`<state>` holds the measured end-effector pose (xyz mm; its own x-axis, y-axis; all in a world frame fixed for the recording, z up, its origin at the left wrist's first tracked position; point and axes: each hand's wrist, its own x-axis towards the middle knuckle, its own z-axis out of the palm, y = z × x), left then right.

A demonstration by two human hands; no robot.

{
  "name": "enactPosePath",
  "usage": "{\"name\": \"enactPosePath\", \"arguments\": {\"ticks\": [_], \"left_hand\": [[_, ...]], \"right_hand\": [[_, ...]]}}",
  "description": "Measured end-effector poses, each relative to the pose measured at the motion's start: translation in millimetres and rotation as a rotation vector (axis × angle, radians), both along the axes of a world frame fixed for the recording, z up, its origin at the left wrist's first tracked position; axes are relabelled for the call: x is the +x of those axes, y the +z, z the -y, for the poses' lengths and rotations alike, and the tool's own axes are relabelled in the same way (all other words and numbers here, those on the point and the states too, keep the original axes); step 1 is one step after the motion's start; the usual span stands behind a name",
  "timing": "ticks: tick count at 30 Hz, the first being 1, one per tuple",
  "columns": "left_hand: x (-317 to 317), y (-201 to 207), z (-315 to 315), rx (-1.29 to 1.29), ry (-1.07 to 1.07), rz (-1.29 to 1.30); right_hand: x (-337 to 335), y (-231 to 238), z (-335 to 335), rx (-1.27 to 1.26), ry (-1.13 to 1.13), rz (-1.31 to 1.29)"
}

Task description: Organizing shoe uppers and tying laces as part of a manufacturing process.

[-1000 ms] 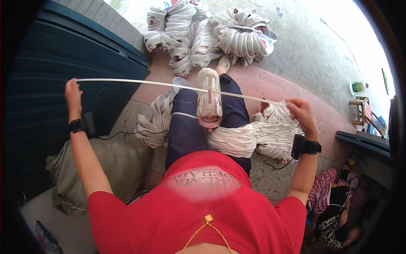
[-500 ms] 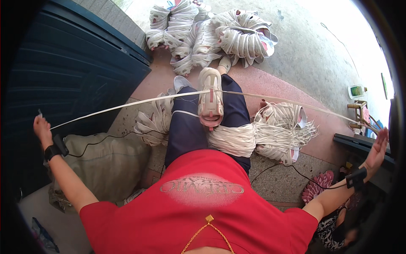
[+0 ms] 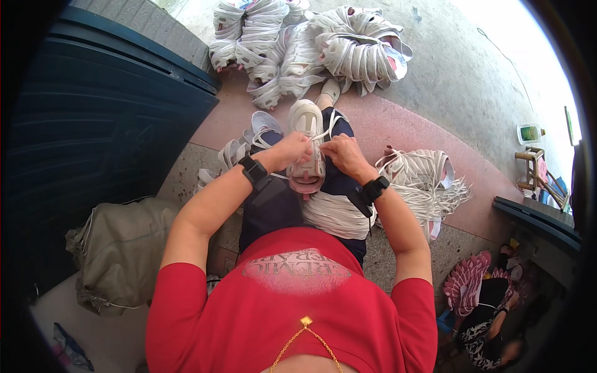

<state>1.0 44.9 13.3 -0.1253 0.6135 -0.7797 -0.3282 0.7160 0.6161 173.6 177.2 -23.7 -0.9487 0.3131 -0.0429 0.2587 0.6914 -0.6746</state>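
A white sneaker upper (image 3: pixel 305 113) with pink parts rests on my lap between my thighs, its toe pointing away from me. My left hand (image 3: pixel 292 150) bends over its left side, fingers curled closed at the lacing. From the right, my right hand (image 3: pixel 346 155) pinches at the lacing with thumb and forefinger. A white shoelace (image 3: pixel 331 124) loops up beside the upper, above my right fingers. Both hands appear closed on this lace, though the fingers partly hide it. A thick bundle of white shoelaces (image 3: pixel 339 216) lies across my right thigh.
Stacked white shoe uppers (image 3: pixel 364 59) lie on the floor ahead. More uppers (image 3: pixel 233 155) sit left of my legs, others (image 3: pixel 413 168) with loose laces to the right. A stuffed sack (image 3: pixel 127 248), dark blue door (image 3: pixel 106 118) and bamboo stool (image 3: pixel 528 166) stand around. Another person sits low right.
Both hands have come in from wide apart at the sides to the upper. The lace, stretched out taut both ways before, now hangs in loose loops near it.
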Motion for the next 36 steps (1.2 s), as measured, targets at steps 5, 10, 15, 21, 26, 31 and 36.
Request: {"name": "enactPosePath", "arguments": {"ticks": [5, 10, 15, 21, 26, 31, 36], "left_hand": [[2.4, -45.4, -20.0, 0.085, 0.164, 0.109], [27.7, -45.5, -12.8, 0.214, 0.393, -0.015], [30.1, -36.6, -10.7, 0.221, 0.423, -0.001], [32.8, -39.7, -5.5, 0.196, 0.374, -0.171], [11.2, -6.3, -1.2, 0.122, 0.115, -0.550], [3.9, -24.1, 1.5, 0.171, -0.321, -1.015], [30.1, -21.4, -21.8, 0.054, -0.573, -1.239]], "right_hand": [[-17.1, -13.2, 0.8, 0.143, -0.062, 0.046], [-25.9, -27.1, -8.4, 0.198, -0.147, -0.001], [-35.4, -32.7, -7.9, 0.223, -0.121, 0.034], [-44.7, -29.9, -6.3, 0.242, -0.104, 0.002], [-38.9, -25.2, 1.1, 0.300, -0.072, 0.126], [-30.1, -10.0, 13.3, 0.329, 0.043, 0.134], [-30.4, -22.1, -5.1, 0.218, 0.098, 0.213]]}}
